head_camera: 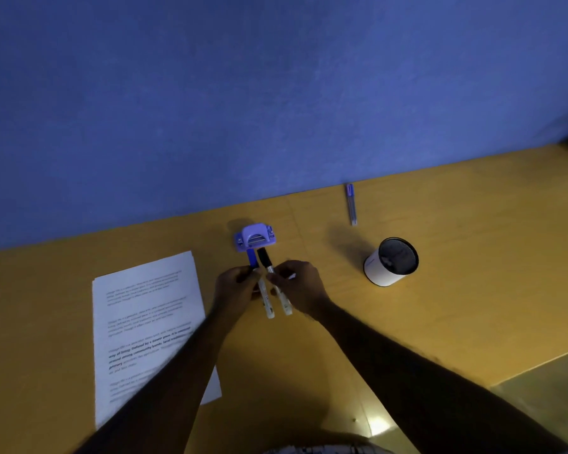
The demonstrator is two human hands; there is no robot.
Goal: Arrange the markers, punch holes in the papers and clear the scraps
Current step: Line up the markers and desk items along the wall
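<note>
Midway along the desk's [312, 358] far edge, the left hand [235, 285] grips a blue marker [252, 259] and the right hand [297, 286] a black marker [263, 256], mid-arranging; probably the cup [381, 274] next.

Both bare forearms stretched forward and converging, left hand [235, 283] pinching a blue-capped marker [252, 259], right hand [297, 286] pinching a black-capped marker [264, 258], hands close together

one view only. head-worn wide-angle camera faces forward and steeply down at the table [456, 217], near enough that left hand [235, 285] and right hand [300, 286] sit mid-frame. wall [276, 93] fills the upper half; the table's far edge rises rightward.
</note>
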